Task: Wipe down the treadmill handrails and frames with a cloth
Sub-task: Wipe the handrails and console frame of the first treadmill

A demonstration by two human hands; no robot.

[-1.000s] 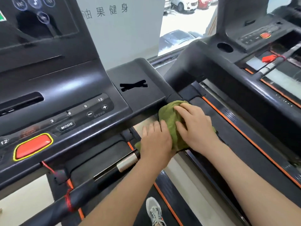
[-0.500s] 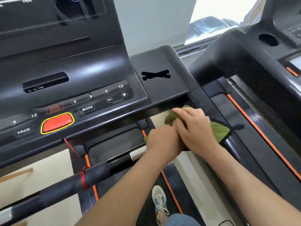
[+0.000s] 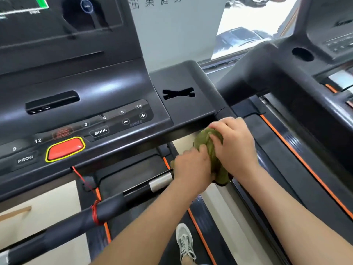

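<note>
Grip: both hands closed on a bunched green cloth point(image 3: 209, 144), left hand point(image 3: 193, 169) low, right hand point(image 3: 236, 145) on top.
Cloth: pressed against the dark side handrail point(image 3: 224, 113) just below the console's right corner.
Console point(image 3: 107, 119): red stop button point(image 3: 65, 149), MODE and speed keys.
Below: grey sneaker point(image 3: 184, 243) on the belt.

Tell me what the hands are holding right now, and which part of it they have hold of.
Both hold the green cloth, bunched over the handrail: the right hand grips its upper part, the left hand its lower left side.
</note>
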